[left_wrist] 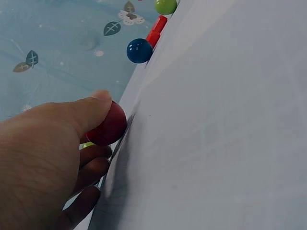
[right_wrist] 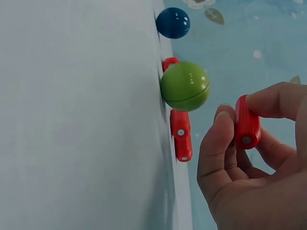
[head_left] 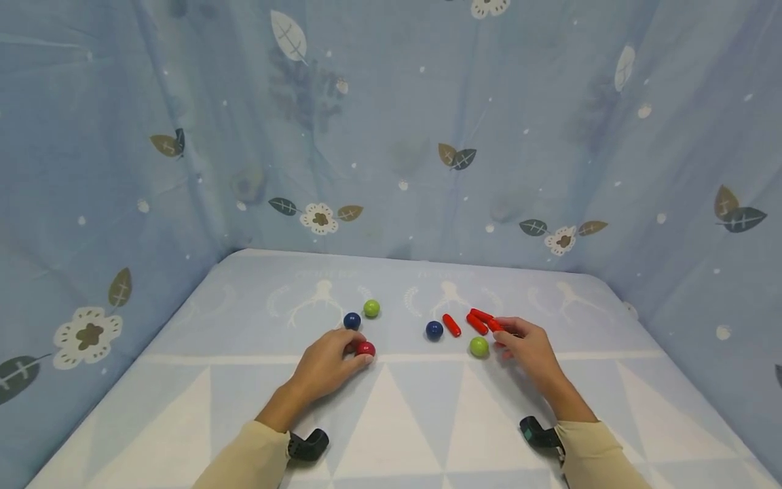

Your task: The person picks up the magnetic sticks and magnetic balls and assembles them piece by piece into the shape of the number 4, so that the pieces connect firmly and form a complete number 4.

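Three red sticks [head_left: 452, 325] lie on the patterned cloth [head_left: 421, 414] in the head view, with a fourth, the held stick [right_wrist: 247, 127], up at the right hand [head_left: 530, 348]; only the right wrist view reveals the pale disc in its end and the seam round the right green ball [right_wrist: 184, 88]. That stick is bright red, glossy and rounded at its edges. The red ball [head_left: 366, 349] is deeper in colour, and lies near the left blue ball [head_left: 351, 321] and the left green ball [head_left: 371, 308]; whether it touches the cloth, I cannot tell. Thumb and fingers of the left hand [head_left: 328, 363] curve round it, the back of the hand upward. The right hand pinches its stick above the cloth, thumb against fingertips, other fingers bent, just beside the right green ball
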A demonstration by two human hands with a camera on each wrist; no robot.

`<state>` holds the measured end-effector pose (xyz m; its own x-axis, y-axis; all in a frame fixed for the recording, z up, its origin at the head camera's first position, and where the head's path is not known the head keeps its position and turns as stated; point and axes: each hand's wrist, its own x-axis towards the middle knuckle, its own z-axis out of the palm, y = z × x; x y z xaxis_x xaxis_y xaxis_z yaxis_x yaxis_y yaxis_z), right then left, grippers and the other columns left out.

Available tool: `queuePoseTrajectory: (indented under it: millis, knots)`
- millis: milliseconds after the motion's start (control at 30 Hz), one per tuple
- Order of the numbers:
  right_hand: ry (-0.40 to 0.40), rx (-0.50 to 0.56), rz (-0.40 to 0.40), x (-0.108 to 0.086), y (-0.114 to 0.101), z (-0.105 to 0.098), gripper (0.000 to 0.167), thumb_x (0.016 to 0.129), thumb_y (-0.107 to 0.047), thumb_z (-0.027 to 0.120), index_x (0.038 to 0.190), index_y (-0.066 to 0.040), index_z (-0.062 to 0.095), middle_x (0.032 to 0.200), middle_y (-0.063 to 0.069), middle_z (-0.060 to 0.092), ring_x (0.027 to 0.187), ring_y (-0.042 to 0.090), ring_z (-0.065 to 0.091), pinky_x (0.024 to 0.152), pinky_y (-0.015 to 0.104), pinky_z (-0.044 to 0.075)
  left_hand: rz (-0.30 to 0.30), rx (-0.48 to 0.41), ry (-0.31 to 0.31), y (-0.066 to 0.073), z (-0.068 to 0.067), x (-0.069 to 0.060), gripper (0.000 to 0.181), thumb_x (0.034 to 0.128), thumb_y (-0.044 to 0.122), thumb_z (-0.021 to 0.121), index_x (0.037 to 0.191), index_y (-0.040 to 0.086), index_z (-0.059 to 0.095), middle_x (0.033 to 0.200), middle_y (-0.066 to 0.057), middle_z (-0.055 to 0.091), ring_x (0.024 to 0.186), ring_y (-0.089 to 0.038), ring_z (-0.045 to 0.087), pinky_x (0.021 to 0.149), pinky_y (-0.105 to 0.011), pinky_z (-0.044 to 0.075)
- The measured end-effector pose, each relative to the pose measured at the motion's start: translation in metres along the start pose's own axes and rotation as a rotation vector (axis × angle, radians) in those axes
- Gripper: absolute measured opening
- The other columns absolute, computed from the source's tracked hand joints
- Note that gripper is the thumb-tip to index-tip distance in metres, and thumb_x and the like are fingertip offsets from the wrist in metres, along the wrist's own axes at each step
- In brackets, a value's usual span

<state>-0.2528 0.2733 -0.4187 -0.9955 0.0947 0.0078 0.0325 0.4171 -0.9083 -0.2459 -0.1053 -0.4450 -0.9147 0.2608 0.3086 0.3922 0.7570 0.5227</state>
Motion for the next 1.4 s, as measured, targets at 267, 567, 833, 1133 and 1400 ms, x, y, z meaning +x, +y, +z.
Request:
queuePoseTrajectory:
  millis: [267, 567, 833, 1133, 1400]
  knots:
    - [-0.069, 0.052, -0.032, -0.005, -0.007, 0.002, 0.043, 0.100, -0.023, 0.063, 0.137, -0.001, 0.057, 0.129, 0.020, 0.058, 0.099, 0.026, 0.062, 0.076, 0.026, 0.055, 0.007, -0.061, -0.008, 0.001, 0.002, 0.000, 0.031, 0.0839, 0.030, 0.082, 0.109, 0.018, 0.070, 0.098, 0.008, 0.066, 0.091, -0.010, 0.059, 0.086, -0.038, 0.049]
    - [-0.113, 0.083, -0.053, -0.008, -0.010, 0.014, 0.041, 0.097, -0.026, 0.067, 0.131, -0.004, 0.062, 0.121, 0.016, 0.064, 0.094, 0.027, 0.065, 0.076, 0.029, 0.055, 0.004, -0.120, -0.025, 0.001, 0.002, 0.001, 0.029, 0.0834, 0.024, 0.083, 0.106, 0.018, 0.066, 0.094, 0.009, 0.066, 0.088, -0.009, 0.060, 0.082, -0.037, 0.049]
    - [-0.213, 0.101, -0.112, -0.005, -0.021, 0.028, 0.034, 0.096, -0.019, 0.068, 0.126, -0.004, 0.066, 0.110, 0.016, 0.066, 0.086, 0.026, 0.068, 0.072, 0.031, 0.056, 0.000, -0.206, -0.043, 0.000, 0.003, 0.001, 0.029, 0.0829, 0.017, 0.083, 0.106, 0.014, 0.065, 0.093, 0.007, 0.065, 0.085, -0.009, 0.060, 0.079, -0.034, 0.050]
    - [-0.316, 0.133, -0.194, 0.002, -0.038, 0.047, 0.030, 0.095, -0.017, 0.069, 0.122, -0.003, 0.067, 0.110, 0.027, 0.066, 0.087, 0.027, 0.068, 0.069, 0.032, 0.054, 0.021, -0.297, -0.033, 0.002, 0.001, 0.005, 0.033, 0.0841, 0.012, 0.082, 0.112, 0.013, 0.064, 0.104, 0.004, 0.065, 0.085, -0.007, 0.064, 0.077, -0.029, 0.053]
    - [-0.377, 0.134, -0.186, 0.001, -0.044, 0.071, 0.027, 0.097, -0.018, 0.067, 0.121, -0.006, 0.067, 0.111, 0.019, 0.069, 0.089, 0.027, 0.068, 0.072, 0.033, 0.055, 0.059, -0.380, -0.029, -0.001, 0.004, 0.001, 0.041, 0.0861, 0.005, 0.078, 0.126, 0.009, 0.067, 0.108, 0.000, 0.062, 0.083, -0.011, 0.066, 0.074, -0.026, 0.055]
